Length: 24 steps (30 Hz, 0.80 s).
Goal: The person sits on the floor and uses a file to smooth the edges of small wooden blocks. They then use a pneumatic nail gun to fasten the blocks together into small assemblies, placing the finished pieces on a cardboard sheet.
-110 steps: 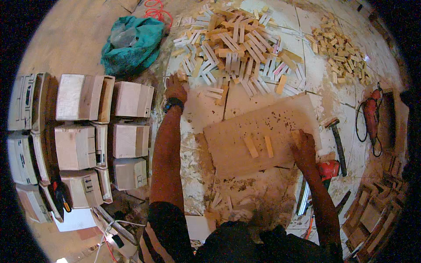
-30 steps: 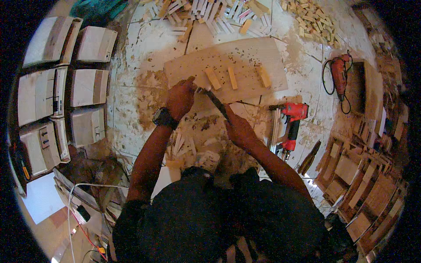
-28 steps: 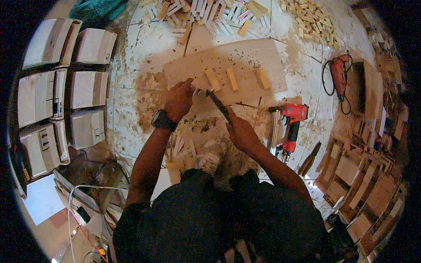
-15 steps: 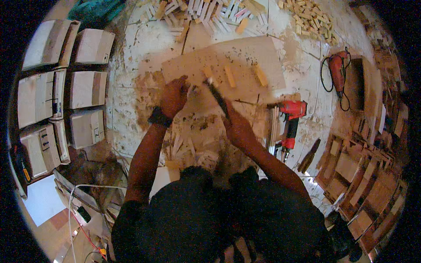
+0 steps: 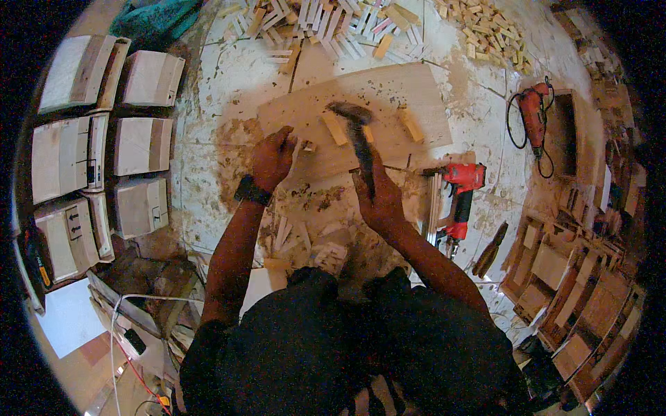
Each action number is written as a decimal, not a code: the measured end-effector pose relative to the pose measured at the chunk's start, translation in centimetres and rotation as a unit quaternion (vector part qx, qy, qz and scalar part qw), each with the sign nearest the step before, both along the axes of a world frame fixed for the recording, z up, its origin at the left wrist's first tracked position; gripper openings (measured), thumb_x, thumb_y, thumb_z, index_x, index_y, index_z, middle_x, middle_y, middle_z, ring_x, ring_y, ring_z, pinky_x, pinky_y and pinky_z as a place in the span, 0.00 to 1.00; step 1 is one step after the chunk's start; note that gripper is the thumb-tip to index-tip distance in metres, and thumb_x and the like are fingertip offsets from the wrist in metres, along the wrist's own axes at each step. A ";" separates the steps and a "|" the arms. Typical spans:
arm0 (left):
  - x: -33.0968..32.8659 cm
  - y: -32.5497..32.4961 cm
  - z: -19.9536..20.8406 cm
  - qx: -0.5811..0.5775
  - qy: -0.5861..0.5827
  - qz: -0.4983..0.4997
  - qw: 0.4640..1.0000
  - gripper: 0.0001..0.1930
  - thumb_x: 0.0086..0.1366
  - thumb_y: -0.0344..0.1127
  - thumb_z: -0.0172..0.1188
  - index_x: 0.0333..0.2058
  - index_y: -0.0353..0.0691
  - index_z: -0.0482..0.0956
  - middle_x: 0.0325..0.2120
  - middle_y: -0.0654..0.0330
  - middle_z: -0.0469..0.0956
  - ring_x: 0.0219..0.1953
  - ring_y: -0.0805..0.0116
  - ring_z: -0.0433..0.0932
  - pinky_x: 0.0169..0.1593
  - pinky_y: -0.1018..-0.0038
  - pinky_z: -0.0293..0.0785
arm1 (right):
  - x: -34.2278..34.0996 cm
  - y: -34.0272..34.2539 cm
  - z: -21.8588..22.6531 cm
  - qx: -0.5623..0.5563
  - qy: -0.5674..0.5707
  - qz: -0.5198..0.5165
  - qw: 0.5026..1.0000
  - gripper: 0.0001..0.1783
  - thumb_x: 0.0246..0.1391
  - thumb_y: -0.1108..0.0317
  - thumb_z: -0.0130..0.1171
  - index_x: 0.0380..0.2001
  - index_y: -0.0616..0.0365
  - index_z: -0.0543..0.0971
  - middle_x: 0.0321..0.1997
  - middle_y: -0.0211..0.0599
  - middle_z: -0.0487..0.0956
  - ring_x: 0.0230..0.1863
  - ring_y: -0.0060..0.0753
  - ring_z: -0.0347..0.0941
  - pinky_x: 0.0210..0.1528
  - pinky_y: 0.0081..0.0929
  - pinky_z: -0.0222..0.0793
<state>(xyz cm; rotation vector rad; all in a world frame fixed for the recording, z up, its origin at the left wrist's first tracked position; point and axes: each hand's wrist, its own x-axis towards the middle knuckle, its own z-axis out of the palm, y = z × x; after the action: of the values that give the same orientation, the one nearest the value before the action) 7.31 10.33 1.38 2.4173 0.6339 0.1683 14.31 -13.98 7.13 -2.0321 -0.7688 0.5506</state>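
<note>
A dark hammer is in my right hand, its handle wrapped by the fingers and its blurred head over the far side of a brown wooden board. My left hand, with a dark band at the wrist, is at the board's left part. Its fingers are curled together, and what they hold, if anything, is hidden. Just right of its fingertips is a small pale piece. Yellowish wood blocks lie on the board: one block left of the hammer, another block to the right, and one partly hidden behind the hammer.
A red and black nail gun lies right of my right hand. Farther right is a corded red power tool. Wood strips and small blocks are heaped at the back. Pale wooden panels stand at left, framed wood pieces at right.
The hammer head has moved away from beside my left fingertips, up and to the right. My left hand has stayed nearly in place. The view has shifted slightly.
</note>
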 end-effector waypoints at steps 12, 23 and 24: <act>-0.1 0.0 0.0 0.011 -0.020 0.010 1.000 0.15 0.61 0.41 0.53 0.42 0.39 0.76 0.29 0.46 0.78 0.31 0.50 0.78 0.36 0.63 0.74 | 0.2 0.1 -0.5 -0.005 -0.031 0.020 0.999 0.31 0.55 0.66 0.49 0.61 0.56 0.54 0.40 0.63 0.74 0.37 0.63 0.72 0.39 0.48 0.70; -0.9 0.4 -0.9 -0.178 -0.028 0.062 0.982 0.13 0.61 0.38 0.55 0.42 0.39 0.76 0.30 0.54 0.79 0.30 0.62 0.79 0.36 0.71 0.74 | -0.4 -3.0 -1.6 -0.140 0.107 0.131 0.975 0.28 0.51 0.62 0.54 0.55 0.55 0.63 0.33 0.56 0.77 0.33 0.57 0.75 0.37 0.45 0.70; -0.9 0.1 -0.9 -0.285 -0.059 0.088 0.953 0.13 0.61 0.37 0.55 0.42 0.38 0.76 0.32 0.55 0.79 0.32 0.63 0.79 0.37 0.72 0.74 | -0.2 -4.0 -1.7 -0.166 0.127 0.130 0.969 0.28 0.50 0.61 0.56 0.54 0.55 0.65 0.32 0.54 0.77 0.31 0.54 0.75 0.36 0.42 0.70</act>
<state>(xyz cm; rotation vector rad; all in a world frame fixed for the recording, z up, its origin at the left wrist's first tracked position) 6.41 10.44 0.44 1.7825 0.7261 0.1739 14.13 -17.94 5.42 -2.1147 -0.8334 1.1307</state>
